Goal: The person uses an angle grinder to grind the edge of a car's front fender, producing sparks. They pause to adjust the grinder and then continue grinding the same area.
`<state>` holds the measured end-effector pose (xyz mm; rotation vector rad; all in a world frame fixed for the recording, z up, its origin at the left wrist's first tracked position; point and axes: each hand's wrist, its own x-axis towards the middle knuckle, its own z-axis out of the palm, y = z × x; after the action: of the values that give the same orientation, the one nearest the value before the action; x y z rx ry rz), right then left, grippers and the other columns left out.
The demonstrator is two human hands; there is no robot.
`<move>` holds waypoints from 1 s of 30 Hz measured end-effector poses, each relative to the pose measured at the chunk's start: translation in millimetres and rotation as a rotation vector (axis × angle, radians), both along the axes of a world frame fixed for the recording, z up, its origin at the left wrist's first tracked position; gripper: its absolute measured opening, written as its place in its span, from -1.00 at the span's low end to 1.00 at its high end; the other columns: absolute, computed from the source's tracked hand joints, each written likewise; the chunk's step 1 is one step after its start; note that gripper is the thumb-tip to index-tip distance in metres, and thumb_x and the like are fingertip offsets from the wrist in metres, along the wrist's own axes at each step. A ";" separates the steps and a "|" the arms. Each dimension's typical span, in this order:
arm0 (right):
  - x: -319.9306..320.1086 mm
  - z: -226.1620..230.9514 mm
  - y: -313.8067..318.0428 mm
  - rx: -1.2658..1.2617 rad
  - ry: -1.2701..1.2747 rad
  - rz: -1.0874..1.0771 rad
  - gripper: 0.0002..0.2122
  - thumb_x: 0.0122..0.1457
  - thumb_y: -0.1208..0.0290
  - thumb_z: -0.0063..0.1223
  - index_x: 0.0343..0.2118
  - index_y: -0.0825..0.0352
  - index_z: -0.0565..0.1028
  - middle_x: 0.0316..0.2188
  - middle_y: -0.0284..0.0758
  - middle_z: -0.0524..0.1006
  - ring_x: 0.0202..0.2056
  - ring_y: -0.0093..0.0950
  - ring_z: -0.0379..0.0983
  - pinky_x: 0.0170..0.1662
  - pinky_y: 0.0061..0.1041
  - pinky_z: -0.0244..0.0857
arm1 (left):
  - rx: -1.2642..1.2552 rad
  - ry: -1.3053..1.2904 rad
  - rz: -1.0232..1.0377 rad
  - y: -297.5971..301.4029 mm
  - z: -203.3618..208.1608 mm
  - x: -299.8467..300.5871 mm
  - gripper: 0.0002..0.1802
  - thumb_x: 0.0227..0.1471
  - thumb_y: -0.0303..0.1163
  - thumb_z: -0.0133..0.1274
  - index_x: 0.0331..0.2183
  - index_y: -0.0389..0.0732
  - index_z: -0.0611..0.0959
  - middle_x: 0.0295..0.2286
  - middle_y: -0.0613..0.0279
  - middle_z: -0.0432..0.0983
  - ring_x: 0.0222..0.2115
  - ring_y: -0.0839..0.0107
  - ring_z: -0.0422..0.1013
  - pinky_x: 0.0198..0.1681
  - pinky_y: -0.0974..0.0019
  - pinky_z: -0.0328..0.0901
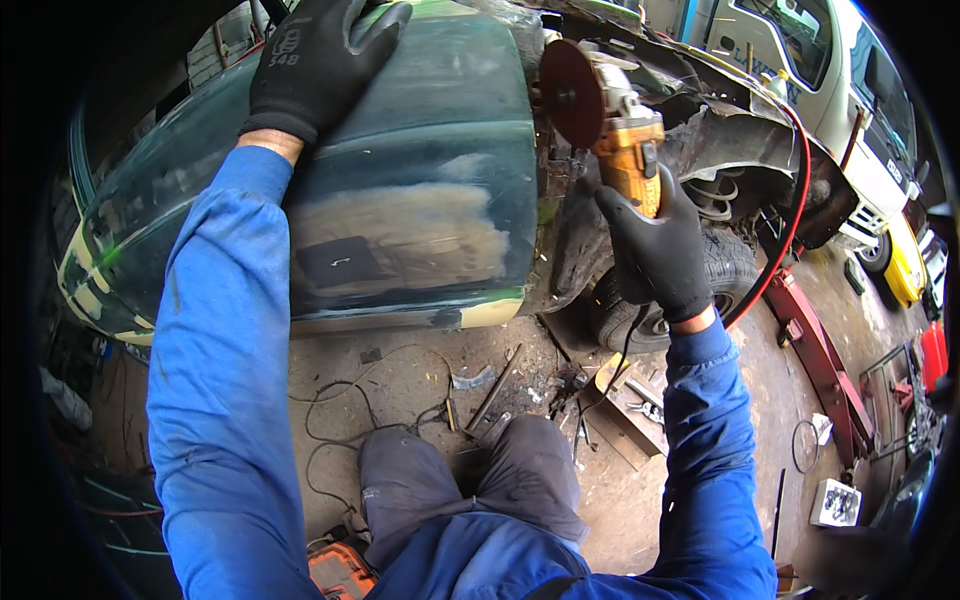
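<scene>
My right hand (662,245), in a black glove, is wrapped round the body of an orange angle grinder (630,160). A dark red-brown disc (570,95) on the grinder stands near the rear edge of a dark green car door (430,140); whether it touches metal I cannot tell. Lying on the upper part of the door is my left hand (320,70), gloved too, thumb apart, its fingertips cut off by the top edge of the picture. Grey-beige sanded filler covers the door's lower middle. A black cord (622,350) runs down from the grinder past my right wrist.
Right of the door is a stripped wheel bay with a coil spring (715,195) and a tyre (728,270). A red hose (800,190) loops past it. Cables (330,430), scraps and a steel channel (625,425) lie on the floor. A white truck (790,50) stands beyond.
</scene>
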<state>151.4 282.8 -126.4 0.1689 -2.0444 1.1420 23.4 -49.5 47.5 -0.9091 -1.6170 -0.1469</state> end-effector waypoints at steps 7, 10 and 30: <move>19.4 2.6 5.1 -0.222 -0.071 0.091 -0.65 0.34 0.33 0.43 0.06 0.42 0.61 -0.19 -0.34 0.73 -0.23 -0.60 0.61 -0.10 -0.47 0.52 | 0.012 0.046 0.013 0.0 -0.8 -7.0 -0.72 0.31 -0.22 0.25 -0.25 -0.27 0.67 -0.27 -0.12 0.55 -0.15 -0.14 0.51 0.02 -0.10 0.40; 18.5 3.0 1.5 -0.150 -0.026 0.094 -0.64 0.34 0.33 0.44 0.06 0.43 0.62 -0.18 -0.33 0.74 -0.23 -0.59 0.62 -0.09 -0.47 0.52 | 0.018 0.078 0.014 -0.6 -2.5 -10.1 -0.72 0.30 -0.23 0.26 -0.24 -0.27 0.67 -0.27 -0.12 0.55 -0.15 -0.14 0.51 0.02 -0.09 0.40; 2.4 16.1 -1.8 0.025 -0.052 -0.002 -0.73 0.35 0.27 0.35 0.04 0.24 0.70 -0.06 -0.17 0.67 -0.10 -0.28 0.71 0.03 -0.30 0.56 | 0.033 -0.003 -0.018 -2.0 -2.0 -8.1 -0.74 0.31 -0.25 0.25 -0.22 -0.27 0.68 -0.24 -0.11 0.56 -0.15 -0.12 0.53 -0.02 -0.08 0.43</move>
<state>153.8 281.0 -110.3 0.1514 -2.1045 1.1311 15.3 -51.5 45.4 -0.8986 -1.6054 -0.1864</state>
